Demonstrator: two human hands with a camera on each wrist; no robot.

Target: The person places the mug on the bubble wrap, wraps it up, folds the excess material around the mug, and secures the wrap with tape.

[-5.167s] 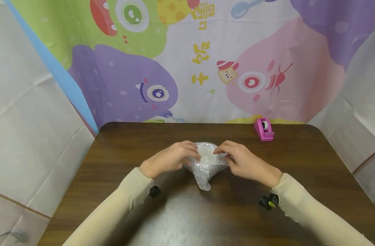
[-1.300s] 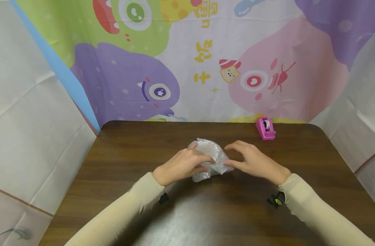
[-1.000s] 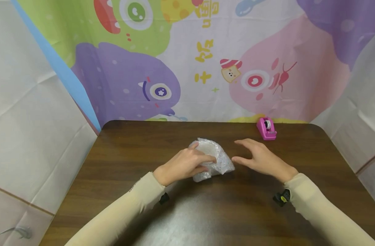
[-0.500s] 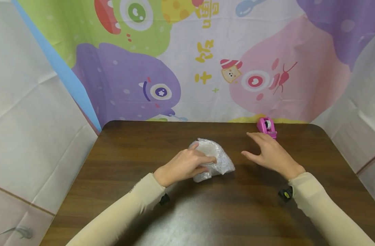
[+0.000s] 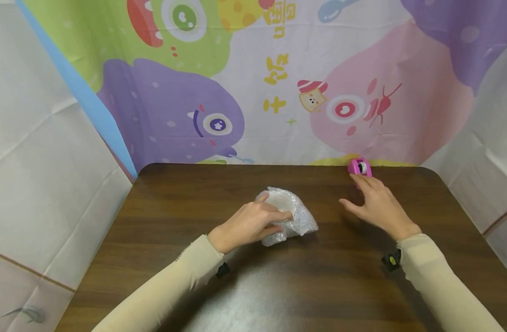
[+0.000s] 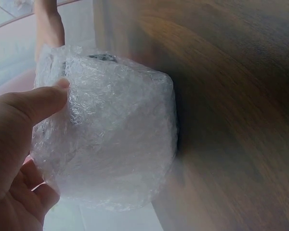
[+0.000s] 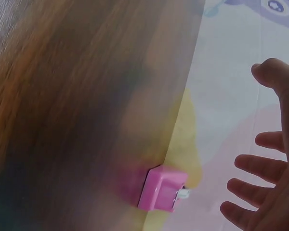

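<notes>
A rounded bundle in clear bubble wrap (image 5: 296, 214) stands on the table, its folded wrap ending in a pointed corner on the right. What lies inside looks whitish, but its kind cannot be made out. My left hand (image 5: 251, 223) holds the bundle from the left, fingers over its top. In the left wrist view the thumb presses on the bubble wrap (image 6: 120, 130). My right hand (image 5: 379, 205) hovers with spread fingers just in front of a pink tape dispenser (image 5: 359, 167), partly covering it. The right wrist view shows the tape dispenser (image 7: 164, 188) apart from the fingers.
The dark wooden table (image 5: 174, 203) ends at the back against a cartoon-printed curtain (image 5: 270, 83). Pale sheets (image 5: 37, 138) hang on both sides.
The wrap was folded over the bundle's mouth by both hands. Then my right hand let go and moved right and back to the tape dispenser, while the left hand stayed on the bundle.
</notes>
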